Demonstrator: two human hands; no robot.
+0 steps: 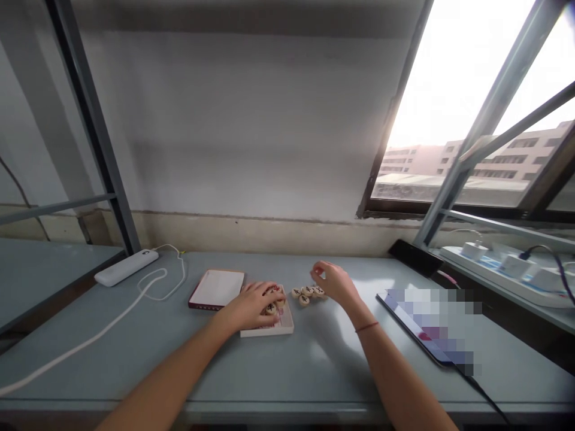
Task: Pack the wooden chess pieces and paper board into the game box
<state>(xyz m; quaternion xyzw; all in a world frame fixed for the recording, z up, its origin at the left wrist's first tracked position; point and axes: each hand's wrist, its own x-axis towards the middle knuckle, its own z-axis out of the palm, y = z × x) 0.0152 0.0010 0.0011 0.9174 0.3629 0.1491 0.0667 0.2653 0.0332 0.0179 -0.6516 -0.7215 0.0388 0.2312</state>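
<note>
My left hand (258, 305) lies over a white box tray (267, 331), its curved fingers spread across round wooden xiangqi pieces (270, 309). Red and black characters show between the fingers and thumb; the palm hides the rest. To the right of the tray, several xiangqi pieces (304, 300) with black characters sit in a small cluster on the desk. Just above and behind them is my right hand (331, 278), thumb and fingers pinched together. Whatever may be in that pinch cannot be made out. Left of the tray rests the box lid (220, 290), white inside with dark red sides.
A white power bank (126, 267) with a white cable (108, 326) lies on the desk's left. At the right are a tablet-like device (413, 329), partly pixelated, a black phone (415, 257) and a white power strip (489, 272) with plugs. Behind stand a wall and window.
</note>
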